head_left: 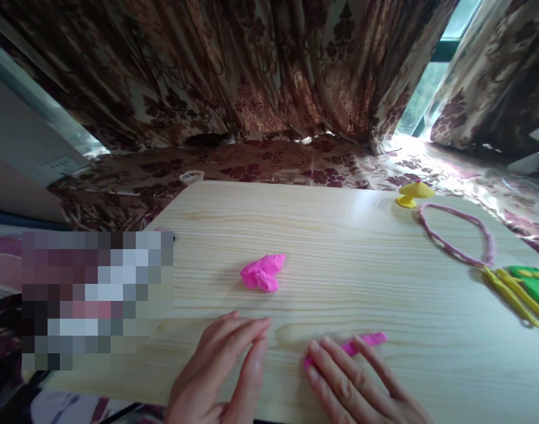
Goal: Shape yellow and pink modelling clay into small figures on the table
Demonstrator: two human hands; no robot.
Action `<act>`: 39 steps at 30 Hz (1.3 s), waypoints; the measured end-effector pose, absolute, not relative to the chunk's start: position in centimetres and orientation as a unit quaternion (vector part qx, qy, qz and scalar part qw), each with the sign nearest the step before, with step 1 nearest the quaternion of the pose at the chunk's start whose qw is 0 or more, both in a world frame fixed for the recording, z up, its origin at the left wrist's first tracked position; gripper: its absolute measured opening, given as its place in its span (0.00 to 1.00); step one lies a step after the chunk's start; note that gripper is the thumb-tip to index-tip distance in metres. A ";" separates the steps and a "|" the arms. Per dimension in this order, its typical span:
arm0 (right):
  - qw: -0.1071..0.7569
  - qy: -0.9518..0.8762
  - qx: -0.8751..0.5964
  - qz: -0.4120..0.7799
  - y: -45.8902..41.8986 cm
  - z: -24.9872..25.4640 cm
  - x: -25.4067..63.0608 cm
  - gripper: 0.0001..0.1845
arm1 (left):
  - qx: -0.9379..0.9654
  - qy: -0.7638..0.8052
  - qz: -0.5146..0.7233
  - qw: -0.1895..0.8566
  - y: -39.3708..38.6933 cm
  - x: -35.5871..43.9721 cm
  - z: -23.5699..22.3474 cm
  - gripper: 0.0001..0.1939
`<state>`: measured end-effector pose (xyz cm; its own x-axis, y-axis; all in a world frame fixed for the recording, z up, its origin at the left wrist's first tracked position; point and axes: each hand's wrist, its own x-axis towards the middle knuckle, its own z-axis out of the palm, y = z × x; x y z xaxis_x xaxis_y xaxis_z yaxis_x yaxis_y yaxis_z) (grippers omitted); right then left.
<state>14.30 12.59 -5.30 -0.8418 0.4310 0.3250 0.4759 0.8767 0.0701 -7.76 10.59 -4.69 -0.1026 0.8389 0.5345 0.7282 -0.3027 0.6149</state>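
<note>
My right hand [358, 383] lies with fingers stretched out over a thin pink clay roll [375, 338], pressing it against the light wooden table [340, 235]. Both ends of the roll show past the fingers; its middle is partly covered. To the left, my left hand [225, 365] hovers at the near side of the table, fingers loosely bent and the thumb tip near the index finger, with nothing visible between them. Beyond it rests a crumpled, folded lump of pink clay [263, 274], touched by neither hand.
At the right sit a yellow mushroom-like clay piece [415, 191], a pink braided clay loop [468, 221], yellow modelling tools [512, 294] and a green item [532, 285]. A blurred-out patch [97, 300] hides the left side. Patterned curtains [273, 70] hang behind.
</note>
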 end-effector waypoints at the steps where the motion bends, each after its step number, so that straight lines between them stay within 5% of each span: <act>1: 0.148 -0.955 -0.248 -0.058 13.0 -5.2 14.0 0.24 | 0.677 0.582 0.447 0.064 10.8 -7.5 -4.7 0.12; 6: 0.131 -0.918 -0.363 0.086 17.6 -2.8 11.8 0.35 | 0.725 0.553 0.406 0.066 11.8 -6.6 -4.1 0.14; 13: 0.198 -0.872 -0.435 0.100 19.0 -2.2 17.6 0.21 | 0.744 0.538 0.385 0.098 12.6 -6.3 -4.6 0.16; 24: 0.250 -0.840 -0.465 0.122 20.6 -4.0 17.8 0.14 | 0.826 0.523 0.210 0.002 18.8 -2.4 -2.4 0.11; 29: 0.254 -0.846 -0.449 0.134 19.2 -3.3 18.8 0.07 | 0.835 0.502 0.225 0.003 18.0 -1.9 -1.9 0.09; 39: 0.261 -0.864 -0.427 0.061 14.2 -2.2 18.6 0.18 | 0.819 0.503 0.276 0.033 14.8 -2.8 -2.6 0.10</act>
